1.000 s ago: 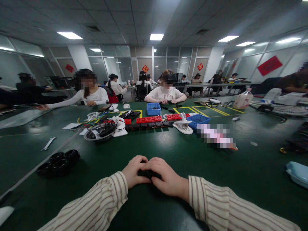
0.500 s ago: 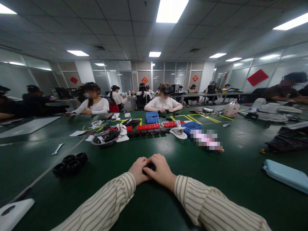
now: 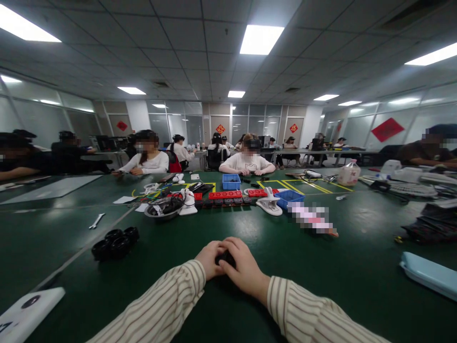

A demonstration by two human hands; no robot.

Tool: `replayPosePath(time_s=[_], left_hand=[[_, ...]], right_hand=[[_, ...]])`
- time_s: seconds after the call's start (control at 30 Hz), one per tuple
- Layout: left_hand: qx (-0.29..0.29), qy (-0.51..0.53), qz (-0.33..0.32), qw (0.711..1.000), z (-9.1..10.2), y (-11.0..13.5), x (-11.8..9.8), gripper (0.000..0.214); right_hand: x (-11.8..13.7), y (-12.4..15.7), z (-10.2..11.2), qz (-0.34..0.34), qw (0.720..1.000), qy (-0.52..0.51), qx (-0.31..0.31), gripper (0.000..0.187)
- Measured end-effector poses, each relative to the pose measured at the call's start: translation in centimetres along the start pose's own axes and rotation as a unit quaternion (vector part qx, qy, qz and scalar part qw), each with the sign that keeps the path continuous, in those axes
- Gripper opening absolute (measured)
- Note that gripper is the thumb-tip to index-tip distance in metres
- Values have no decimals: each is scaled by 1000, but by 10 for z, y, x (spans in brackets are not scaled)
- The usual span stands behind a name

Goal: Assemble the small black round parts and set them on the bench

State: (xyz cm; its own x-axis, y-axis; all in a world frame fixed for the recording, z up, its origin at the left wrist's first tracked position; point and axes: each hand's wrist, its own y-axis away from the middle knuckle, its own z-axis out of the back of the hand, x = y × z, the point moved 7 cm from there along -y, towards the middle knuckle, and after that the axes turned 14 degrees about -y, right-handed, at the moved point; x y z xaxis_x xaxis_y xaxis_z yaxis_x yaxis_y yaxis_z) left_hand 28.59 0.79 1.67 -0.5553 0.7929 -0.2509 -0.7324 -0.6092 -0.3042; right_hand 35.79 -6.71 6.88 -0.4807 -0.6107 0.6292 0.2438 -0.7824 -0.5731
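Note:
My left hand (image 3: 209, 258) and my right hand (image 3: 243, 270) rest together on the green table (image 3: 350, 267), both in striped sleeves. Their fingers curl round a small black object (image 3: 224, 257) that shows only as a dark patch between them. What the black object is cannot be made out. A cluster of black round parts (image 3: 114, 242) lies to the left of my hands, apart from them.
A wrench (image 3: 96, 221), a bowl of cables (image 3: 164, 207), red and black power strips (image 3: 224, 197), blue bins (image 3: 231, 181) and a white clamp (image 3: 268, 203) lie mid-table. A pale blue case (image 3: 428, 275) is at right, a white device (image 3: 28, 314) at near left. Several people sit around.
The camera has tilted up, so more ceiling shows and the table has dropped in view. My hands stay clasped on the black object in the same spot.

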Motion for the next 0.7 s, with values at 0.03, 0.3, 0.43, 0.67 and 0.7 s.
replayPosePath(time_s=[0.03,0.3,0.43,0.67,0.7], left_hand=[[-3,-9,-5,1000,2,0,-3,45],[-23,-24,26,999,11,0,-6,34],[-17,-5,11,1000,9,0,-4,33],[9,-5,-14,1000,3,1,-6,39],[8,-8,-12,1000,4,2,-7,43]], right_hand=[[-5,0,2,-17,1000,7,-18,30],[-20,-6,3,-65,997,19,-32,7],[-10,-6,6,-7,999,-34,-13,16],[10,0,4,90,991,-94,21,23],[11,0,4,93,991,-92,18,22]])
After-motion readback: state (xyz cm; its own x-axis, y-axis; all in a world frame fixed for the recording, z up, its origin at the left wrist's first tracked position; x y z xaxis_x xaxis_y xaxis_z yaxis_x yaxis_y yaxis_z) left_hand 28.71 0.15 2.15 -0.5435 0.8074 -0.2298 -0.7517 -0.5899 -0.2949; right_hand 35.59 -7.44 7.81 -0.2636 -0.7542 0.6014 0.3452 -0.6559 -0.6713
